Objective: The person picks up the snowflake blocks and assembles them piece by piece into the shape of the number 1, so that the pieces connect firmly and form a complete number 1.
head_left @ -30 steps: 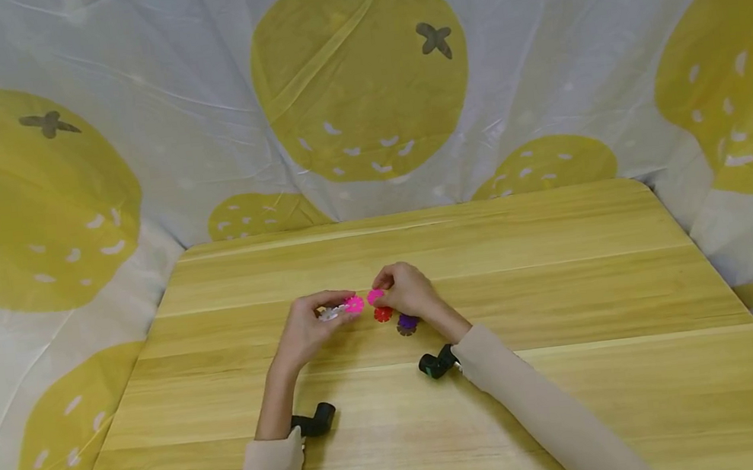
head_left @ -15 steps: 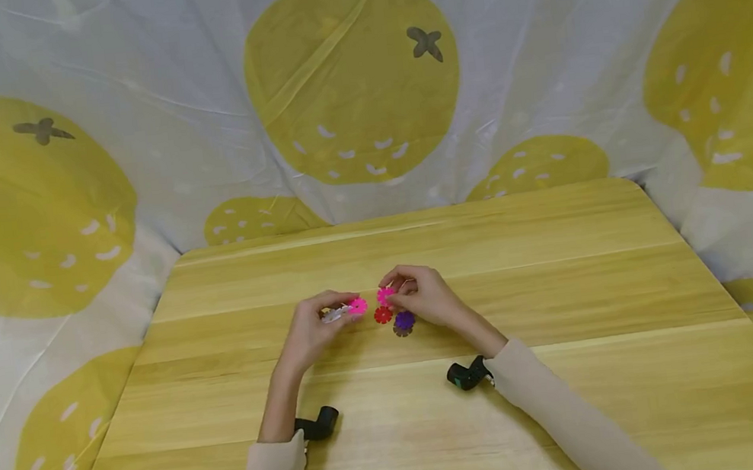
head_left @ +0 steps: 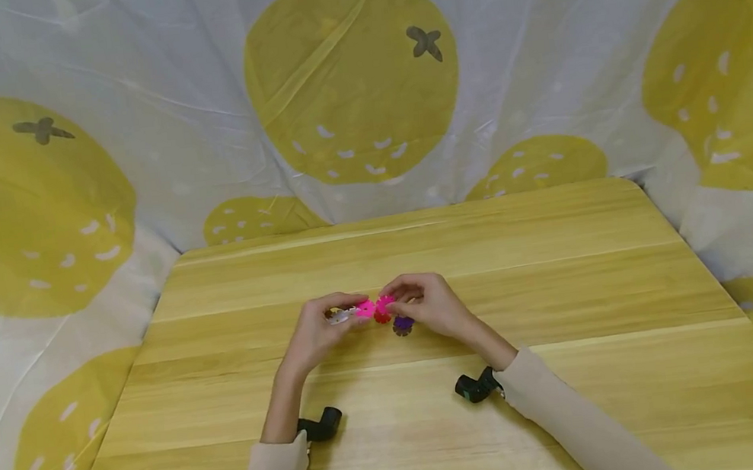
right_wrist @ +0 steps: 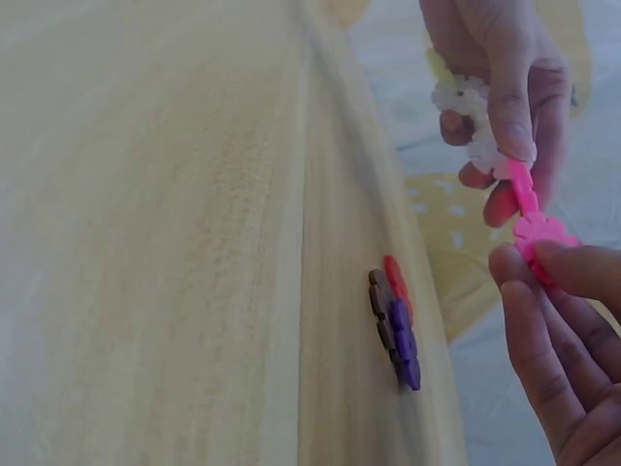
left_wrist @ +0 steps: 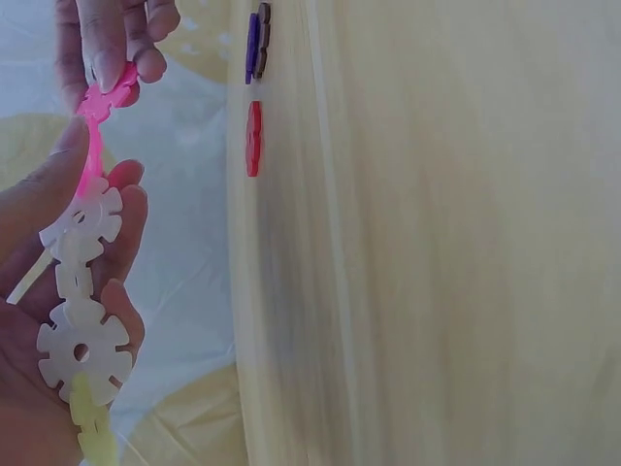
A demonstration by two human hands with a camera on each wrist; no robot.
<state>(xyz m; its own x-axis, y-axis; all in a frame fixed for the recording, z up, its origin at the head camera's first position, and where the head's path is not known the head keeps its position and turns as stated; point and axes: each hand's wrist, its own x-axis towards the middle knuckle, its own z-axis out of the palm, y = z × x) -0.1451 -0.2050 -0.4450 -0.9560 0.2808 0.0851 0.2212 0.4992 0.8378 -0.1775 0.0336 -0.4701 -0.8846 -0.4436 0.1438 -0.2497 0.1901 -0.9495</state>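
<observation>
My left hand [head_left: 311, 332] holds a chain of notched plastic snowflake discs. In the left wrist view the chain runs from a yellow disc [left_wrist: 94, 432] through several white discs [left_wrist: 60, 354] to a pink disc [left_wrist: 94, 160], pinched near that end. Between thumb and fingers my right hand [head_left: 435, 307] pinches a second pink disc [right_wrist: 541, 229]. The two pink discs meet edge to edge at an angle; how deep their slots sit is unclear. Below the hands, a red disc [right_wrist: 399, 286], a purple disc [right_wrist: 405, 342] and a brown disc [right_wrist: 381, 311] lie on the table.
The wooden table [head_left: 559, 269] extends around the hands, its far edge meeting a white curtain [head_left: 523, 59] printed with yellow fruit. Black wrist-camera mounts, left [head_left: 324, 424] and right [head_left: 475, 387], stick out from the sleeves.
My right hand first drew back to the right, then came down toward the left one. Its pink disc, apart from the chain before, now meets the chain's pink end. My left hand shifted slightly right.
</observation>
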